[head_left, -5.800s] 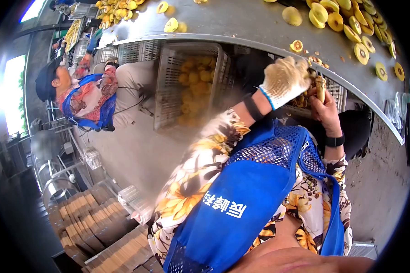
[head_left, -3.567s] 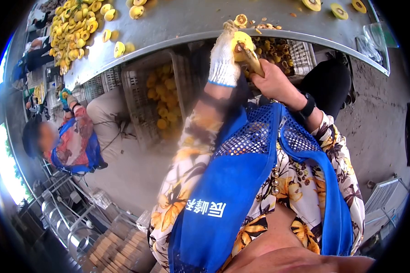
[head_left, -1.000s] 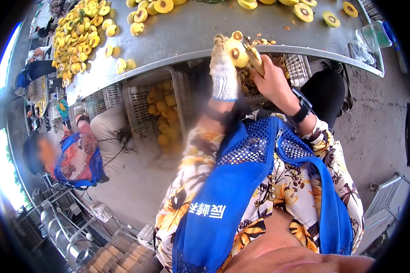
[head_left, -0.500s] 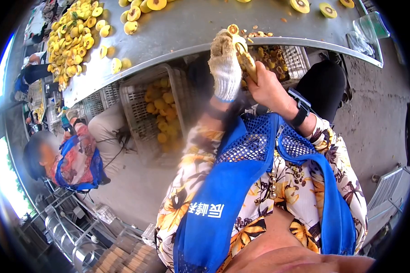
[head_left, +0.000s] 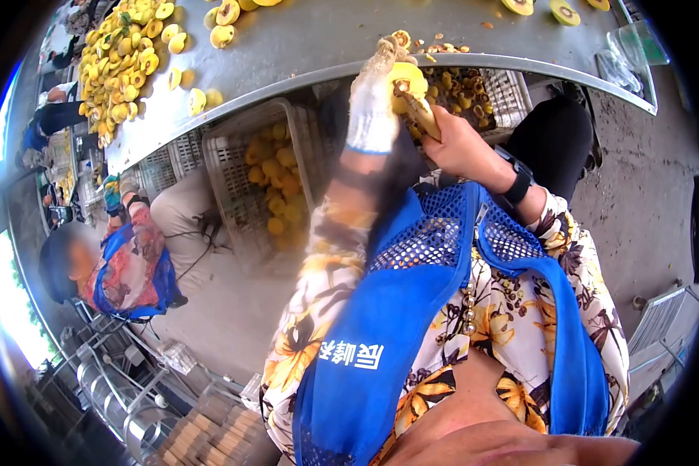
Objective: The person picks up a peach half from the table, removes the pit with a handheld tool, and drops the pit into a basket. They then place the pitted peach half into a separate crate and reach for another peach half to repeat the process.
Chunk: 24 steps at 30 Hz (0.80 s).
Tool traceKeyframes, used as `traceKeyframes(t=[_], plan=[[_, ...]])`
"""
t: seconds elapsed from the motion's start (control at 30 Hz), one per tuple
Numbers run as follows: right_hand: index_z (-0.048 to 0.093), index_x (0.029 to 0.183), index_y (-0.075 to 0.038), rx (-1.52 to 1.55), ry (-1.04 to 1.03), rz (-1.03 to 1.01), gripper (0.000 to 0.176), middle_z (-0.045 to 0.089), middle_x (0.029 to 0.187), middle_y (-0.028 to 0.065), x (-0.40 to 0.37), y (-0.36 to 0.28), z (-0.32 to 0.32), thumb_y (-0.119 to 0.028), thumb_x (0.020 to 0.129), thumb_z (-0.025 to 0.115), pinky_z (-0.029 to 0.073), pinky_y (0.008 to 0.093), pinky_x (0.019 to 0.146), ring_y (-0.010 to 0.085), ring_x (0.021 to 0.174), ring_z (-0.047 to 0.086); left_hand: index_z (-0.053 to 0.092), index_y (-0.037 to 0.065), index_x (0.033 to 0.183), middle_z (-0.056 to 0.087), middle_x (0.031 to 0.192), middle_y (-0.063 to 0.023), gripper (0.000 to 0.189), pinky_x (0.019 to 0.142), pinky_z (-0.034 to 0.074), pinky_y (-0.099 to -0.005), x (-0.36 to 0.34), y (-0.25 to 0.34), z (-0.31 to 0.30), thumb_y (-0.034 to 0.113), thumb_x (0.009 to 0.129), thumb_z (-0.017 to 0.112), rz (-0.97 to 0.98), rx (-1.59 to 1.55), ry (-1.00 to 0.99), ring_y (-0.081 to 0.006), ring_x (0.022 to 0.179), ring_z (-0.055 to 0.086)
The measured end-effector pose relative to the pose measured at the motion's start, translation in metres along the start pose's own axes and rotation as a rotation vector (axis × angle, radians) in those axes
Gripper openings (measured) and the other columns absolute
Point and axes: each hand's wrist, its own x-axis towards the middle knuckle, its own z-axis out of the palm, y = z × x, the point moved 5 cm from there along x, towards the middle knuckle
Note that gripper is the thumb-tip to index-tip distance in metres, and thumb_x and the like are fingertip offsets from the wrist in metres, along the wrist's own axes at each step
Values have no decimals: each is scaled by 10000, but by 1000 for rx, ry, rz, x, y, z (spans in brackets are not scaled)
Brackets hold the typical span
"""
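Observation:
My left hand (head_left: 371, 105), in a white knit glove, is closed around a yellow fruit (head_left: 405, 78) just below the edge of the metal table (head_left: 303, 46). My bare right hand (head_left: 457, 144), with a black watch on the wrist, grips a wooden-handled tool (head_left: 421, 115) whose tip is pressed into that fruit. Both hands meet over a grey crate of cut pieces (head_left: 474, 89) under the table.
A grey crate of whole yellow fruit (head_left: 268, 179) stands under the table at left. Halved fruits (head_left: 128, 54) pile up on the far left of the table. Another person (head_left: 124, 256) in a blue vest sits at left. A clear container (head_left: 637, 46) sits at the table's right end.
The fruit has turned in my gloved hand: its cut face with the dark core showed earlier, now smooth yellow flesh shows. The tool stays in the fruit. The view has shifted slightly.

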Motion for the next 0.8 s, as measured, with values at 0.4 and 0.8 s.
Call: traceKeyframes(t=[0.4,0.8], plan=[[453,949,-27,504,-218,268,131,462,579,3,-14,-13,12,-51,829,499,376,219,370,64,402,430,571,-1,839,617,715,-168,360,496,482,-328,-6,12,17,355,886,545,-52,-15,-143,-253,557,598],[435,977,-22,728,-434,228,169,424,587,-13,-17,-4,18,-25,817,490,314,201,367,52,412,373,630,-6,815,643,720,-82,271,500,447,-248,-11,20,12,222,907,515,247,456,-129,-135,573,593]])
